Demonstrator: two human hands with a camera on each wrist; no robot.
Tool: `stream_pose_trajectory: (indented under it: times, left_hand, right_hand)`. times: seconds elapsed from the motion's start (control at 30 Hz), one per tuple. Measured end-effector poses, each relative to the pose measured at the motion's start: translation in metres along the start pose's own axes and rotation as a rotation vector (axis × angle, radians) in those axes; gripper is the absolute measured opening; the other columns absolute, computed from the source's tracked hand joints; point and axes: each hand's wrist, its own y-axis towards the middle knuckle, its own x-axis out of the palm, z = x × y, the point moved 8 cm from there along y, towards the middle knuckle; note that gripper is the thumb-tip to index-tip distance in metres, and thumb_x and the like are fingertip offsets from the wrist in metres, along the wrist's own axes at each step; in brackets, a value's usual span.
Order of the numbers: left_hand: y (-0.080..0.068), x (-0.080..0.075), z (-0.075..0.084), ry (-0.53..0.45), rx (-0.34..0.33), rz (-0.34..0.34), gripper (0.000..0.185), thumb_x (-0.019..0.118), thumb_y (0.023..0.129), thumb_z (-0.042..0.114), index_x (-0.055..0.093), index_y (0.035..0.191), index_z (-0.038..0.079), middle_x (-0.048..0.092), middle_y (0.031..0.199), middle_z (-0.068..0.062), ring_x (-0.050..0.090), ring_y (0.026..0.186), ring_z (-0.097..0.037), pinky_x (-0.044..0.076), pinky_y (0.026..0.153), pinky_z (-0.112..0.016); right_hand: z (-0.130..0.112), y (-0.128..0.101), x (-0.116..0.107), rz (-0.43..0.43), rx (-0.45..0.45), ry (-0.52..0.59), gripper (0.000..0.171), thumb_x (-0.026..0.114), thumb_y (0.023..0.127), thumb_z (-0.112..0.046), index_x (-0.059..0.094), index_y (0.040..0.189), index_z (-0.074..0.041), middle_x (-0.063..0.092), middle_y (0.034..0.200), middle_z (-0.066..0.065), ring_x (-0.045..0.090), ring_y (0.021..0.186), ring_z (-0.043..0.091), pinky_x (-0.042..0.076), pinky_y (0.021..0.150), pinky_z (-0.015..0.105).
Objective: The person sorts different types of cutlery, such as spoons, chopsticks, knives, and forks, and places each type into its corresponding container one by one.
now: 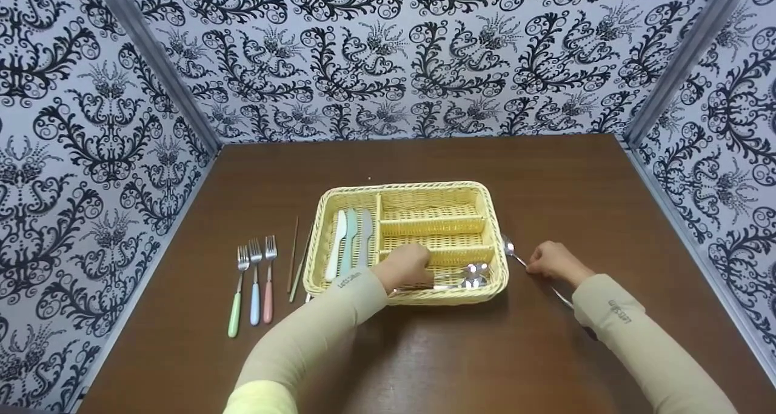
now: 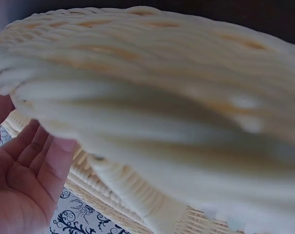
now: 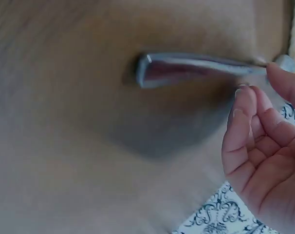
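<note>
A woven yellow cutlery basket (image 1: 412, 187) stands mid-table. Its left compartment holds three pastel-handled knives (image 1: 350, 244), and its front right compartment holds two steel spoons (image 1: 476, 274). My left hand (image 1: 405, 267) rests in that front compartment over the spoon handles. In the left wrist view, the left hand (image 2: 21, 195) shows a bare palm and relaxed fingers beside the basket's wicker (image 2: 162, 97). My right hand (image 1: 553, 261) is just right of the basket and pinches the stem of a steel spoon (image 1: 509, 247) lying on the table. The right wrist view shows its fingertips (image 3: 245, 100) against the spoon's handle (image 3: 186, 66).
Three forks (image 1: 254, 280) with green, blue and pink handles lie left of the basket. A pair of chopsticks (image 1: 294, 256) lies between them and the basket. Patterned walls close the brown table (image 1: 424, 353) on the left, back and right.
</note>
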Motion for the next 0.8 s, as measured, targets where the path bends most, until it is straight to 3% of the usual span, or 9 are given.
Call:
stream_pose_trajectory:
  times: [0.1, 0.27, 0.5, 0.8]
  left_hand:
    - [-0.002, -0.001, -0.003, -0.026, -0.005, 0.034, 0.039, 0.06, 0.074, 0.013, 0.027, 0.052, 0.017, 0.019, 0.049, 0.007, 0.017, 0.045, -0.008, 0.018, 0.043, -0.022]
    - [-0.006, -0.002, -0.009, -0.062, -0.033, 0.046, 0.038, 0.056, 0.074, 0.01, 0.028, 0.05, 0.016, 0.018, 0.046, 0.007, 0.015, 0.043, -0.007, 0.018, 0.042, -0.021]
    - [-0.008, -0.008, -0.008, -0.109, -0.018, 0.078, 0.035, 0.053, 0.076, 0.007, 0.03, 0.051, 0.017, 0.022, 0.047, 0.007, 0.019, 0.042, -0.007, 0.02, 0.041, -0.021]
    - [-0.008, -0.011, -0.008, -0.13, -0.046, 0.068, 0.037, 0.051, 0.079, 0.008, 0.03, 0.05, 0.016, 0.022, 0.046, 0.006, 0.018, 0.041, -0.007, 0.019, 0.041, -0.021]
  right_hand:
    - [0.0, 0.003, 0.003, -0.015, 0.027, 0.026, 0.011, 0.055, 0.076, -0.002, 0.06, 0.066, 0.0, 0.051, 0.056, -0.004, 0.044, 0.048, 0.007, 0.04, 0.045, 0.023]
    - [-0.001, 0.007, 0.004, -0.009, 0.049, 0.03, 0.017, 0.05, 0.071, -0.001, 0.051, 0.057, -0.009, 0.041, 0.048, -0.007, 0.039, 0.043, 0.006, 0.035, 0.043, 0.021]
    - [0.002, 0.007, 0.006, -0.034, 0.07, 0.023, 0.008, 0.052, 0.072, -0.001, 0.058, 0.066, -0.002, 0.047, 0.053, -0.004, 0.044, 0.047, 0.008, 0.038, 0.045, 0.022]
    - [0.001, 0.004, 0.005, -0.026, 0.001, -0.001, 0.014, 0.049, 0.069, -0.002, 0.052, 0.058, -0.009, 0.043, 0.052, -0.007, 0.042, 0.047, 0.007, 0.037, 0.045, 0.02]
